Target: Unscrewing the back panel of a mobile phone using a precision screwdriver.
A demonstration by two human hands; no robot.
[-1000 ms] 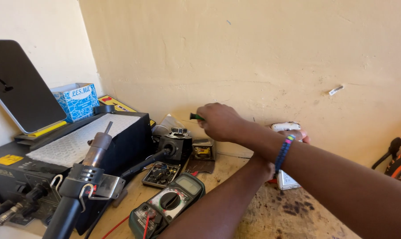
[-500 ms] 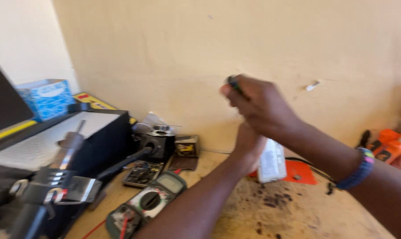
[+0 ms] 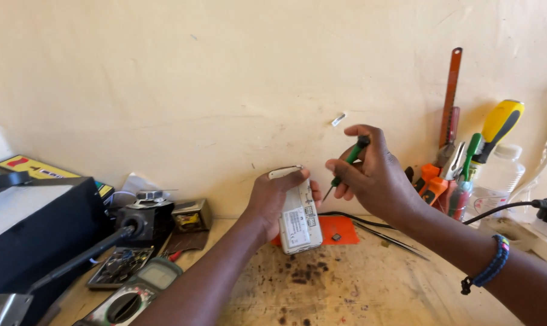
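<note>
From the head camera we see a small white device [image 3: 298, 218], a flat rounded slab with a grey label panel on the face turned to us. It stands nearly upright above the desk [image 3: 358, 284], just over an orange mat [image 3: 337, 229] that lies against the wall. Our left hand [image 3: 273, 202] has it: the fingers wrap round the left edge and the back, the thumb lies across the top, so this grip is closed on the device.

Our right hand [image 3: 373, 172] pinches a slim green-handled screwdriver [image 3: 346, 166] between thumb and fingertips, closed tight on the handle. The dark tip slants down and left and ends just beside the device's upper right edge; whether it touches we cannot tell.

Half a second ago both hands were raised higher and blurred, and the device hung lower by the right wrist; the view has since swung right, so the tool holder [image 3: 451, 181] with its orange pliers and the yellow-handled screwdriver [image 3: 501, 124] has come into sight, and the black box at the left has slid toward the edge.

Both forearms reach in from the bottom of the view, the left from the middle, the right from the lower right corner with a blue bead bracelet [image 3: 489, 270] at the wrist. A multimeter [image 3: 137, 296] lies beside the left forearm.
</note>
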